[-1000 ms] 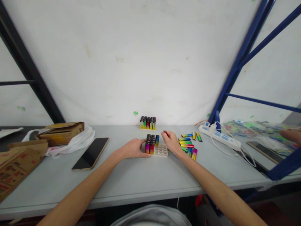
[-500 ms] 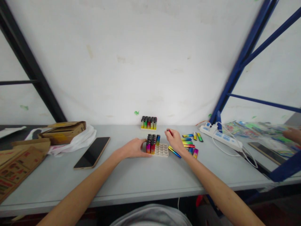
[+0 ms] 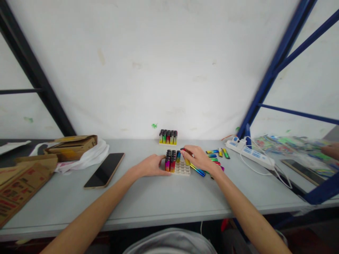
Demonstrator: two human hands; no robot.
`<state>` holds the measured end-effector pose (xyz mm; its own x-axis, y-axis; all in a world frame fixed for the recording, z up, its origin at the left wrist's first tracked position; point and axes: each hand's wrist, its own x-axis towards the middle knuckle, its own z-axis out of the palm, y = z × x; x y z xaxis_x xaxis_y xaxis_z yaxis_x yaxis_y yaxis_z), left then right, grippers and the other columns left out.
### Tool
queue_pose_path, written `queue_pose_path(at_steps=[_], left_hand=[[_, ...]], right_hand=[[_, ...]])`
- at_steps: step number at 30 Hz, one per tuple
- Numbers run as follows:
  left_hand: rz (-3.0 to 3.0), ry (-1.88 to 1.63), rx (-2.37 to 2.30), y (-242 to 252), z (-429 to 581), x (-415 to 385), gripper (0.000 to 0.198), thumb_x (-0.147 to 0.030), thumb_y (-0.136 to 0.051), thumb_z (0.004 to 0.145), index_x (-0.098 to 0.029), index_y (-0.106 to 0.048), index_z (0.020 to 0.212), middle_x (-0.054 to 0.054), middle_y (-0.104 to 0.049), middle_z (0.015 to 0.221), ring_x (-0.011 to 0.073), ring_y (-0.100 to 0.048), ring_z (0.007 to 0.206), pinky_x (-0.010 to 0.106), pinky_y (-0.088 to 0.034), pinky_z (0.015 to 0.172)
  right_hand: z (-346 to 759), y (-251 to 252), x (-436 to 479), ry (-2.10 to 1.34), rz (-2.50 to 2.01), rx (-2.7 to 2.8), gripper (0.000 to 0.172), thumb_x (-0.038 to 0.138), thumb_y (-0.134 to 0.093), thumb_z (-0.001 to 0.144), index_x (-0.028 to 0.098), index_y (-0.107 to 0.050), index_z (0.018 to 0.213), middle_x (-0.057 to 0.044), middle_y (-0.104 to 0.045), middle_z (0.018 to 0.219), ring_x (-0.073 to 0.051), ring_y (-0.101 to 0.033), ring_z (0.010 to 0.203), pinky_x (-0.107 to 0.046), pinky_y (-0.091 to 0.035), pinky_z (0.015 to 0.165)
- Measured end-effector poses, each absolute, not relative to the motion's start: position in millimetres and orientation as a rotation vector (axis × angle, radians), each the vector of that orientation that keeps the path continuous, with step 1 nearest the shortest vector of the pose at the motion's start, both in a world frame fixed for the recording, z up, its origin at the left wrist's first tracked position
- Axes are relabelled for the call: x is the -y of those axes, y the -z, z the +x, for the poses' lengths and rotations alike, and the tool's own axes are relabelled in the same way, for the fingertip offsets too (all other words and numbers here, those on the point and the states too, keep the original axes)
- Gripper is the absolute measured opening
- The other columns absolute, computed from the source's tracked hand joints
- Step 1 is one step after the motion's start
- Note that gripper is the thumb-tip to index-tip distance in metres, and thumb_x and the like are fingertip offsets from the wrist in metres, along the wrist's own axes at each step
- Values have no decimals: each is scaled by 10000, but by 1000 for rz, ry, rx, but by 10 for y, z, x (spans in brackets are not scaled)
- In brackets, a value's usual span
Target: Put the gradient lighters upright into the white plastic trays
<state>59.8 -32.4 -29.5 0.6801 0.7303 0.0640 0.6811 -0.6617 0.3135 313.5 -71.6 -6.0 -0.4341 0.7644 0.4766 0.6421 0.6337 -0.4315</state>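
A white tray (image 3: pixel 182 170) with round holes lies on the table, its left part filled with upright black-topped lighters (image 3: pixel 170 163). My left hand (image 3: pixel 152 165) is closed around the left end of this tray, thumb along the front and fingers behind. One blue lighter (image 3: pixel 178 156) stands in the back row, right of the filled part. My right hand (image 3: pixel 196 157) pinches a yellow and red lighter (image 3: pixel 187 162), roughly upright over the back right holes. Whether its base sits in a hole I cannot tell. Shiny loose lighters (image 3: pixel 198 170) lie under and beside the right hand.
A second tray of upright lighters (image 3: pixel 168 137) stands by the wall. On the left are a phone (image 3: pixel 104 170), a white bag (image 3: pixel 102 155) and cardboard boxes (image 3: pixel 26 187). A power strip (image 3: pixel 250 154) with cables lies right. Another person's hand (image 3: pixel 331 151) shows at the right edge.
My right hand has moved left and slightly down with its lighter, from beside the tray to over its back right holes. My left hand keeps its hold on the tray.
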Motion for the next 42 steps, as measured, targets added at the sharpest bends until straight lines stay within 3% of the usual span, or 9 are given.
queue_pose_path(at_steps=[4, 14, 16, 19, 23, 30, 33, 42], left_hand=[[2604, -271, -1126, 285, 598, 332, 643, -695, -667, 694, -192, -637, 1094, -2, -619, 703, 187, -562, 624, 254, -337, 553], [2593, -302, -1085, 301, 587, 321, 647, -694, -669, 697, -193, -636, 1106, -2, -618, 704, 184, -553, 622, 248, -340, 559], [2588, -302, -1095, 296, 587, 327, 649, -697, -668, 695, -193, -636, 1101, 0, -623, 704, 184, -550, 612, 250, -337, 555], [2585, -293, -1100, 295, 585, 333, 647, -709, -658, 698, -194, -635, 1089, 3, -627, 700, 189, -551, 602, 256, -336, 550], [2595, -286, -1112, 331, 575, 301, 665, -721, -656, 693, -193, -629, 1097, 22, -637, 720, 197, -563, 613, 267, -345, 555], [2628, -300, -1120, 381, 573, 261, 684, -764, -633, 677, -189, -636, 1046, 34, -640, 739, 217, -585, 634, 285, -353, 548], [2622, -295, -1130, 355, 578, 284, 683, -767, -624, 682, -193, -634, 1052, 29, -636, 740, 215, -582, 630, 286, -348, 541], [2625, -318, -1105, 363, 582, 281, 624, -733, -650, 690, -191, -639, 997, 57, -657, 763, 224, -588, 649, 294, -346, 542]], right_hand=[[3149, 124, 676, -364, -1141, 2206, 397, 529, -466, 967, 205, -608, 788, -17, -602, 661, -164, -488, 612, -279, -364, 633], [3153, 250, 585, -267, -1136, 2422, 279, 432, -496, 986, 221, -677, 1008, -56, -710, 860, -195, -610, 739, -269, -389, 681], [3125, 279, 574, -192, -1219, 2391, 257, 443, -547, 960, 225, -681, 985, -68, -713, 861, -202, -619, 741, -271, -386, 674], [3108, 307, 561, -95, -1412, 2293, 313, 507, -635, 890, 211, -679, 801, -76, -694, 746, -194, -600, 662, -273, -369, 631], [3278, 238, 551, -291, -1323, 2295, 410, 567, -594, 891, 197, -678, 735, -25, -646, 614, -151, -530, 556, -258, -348, 566], [3807, 89, 545, -437, -1410, 2328, 263, 420, -669, 835, 180, -736, 918, -55, -722, 810, -192, -629, 721, -288, -441, 691], [3881, 113, 562, -499, -1531, 2383, 293, 374, -725, 777, 188, -720, 1003, -46, -726, 832, -197, -645, 724, -281, -440, 667], [3843, 235, 515, -356, -1670, 2416, 258, 306, -782, 716, 201, -717, 942, -41, -726, 820, -197, -640, 733, -265, -415, 634]])
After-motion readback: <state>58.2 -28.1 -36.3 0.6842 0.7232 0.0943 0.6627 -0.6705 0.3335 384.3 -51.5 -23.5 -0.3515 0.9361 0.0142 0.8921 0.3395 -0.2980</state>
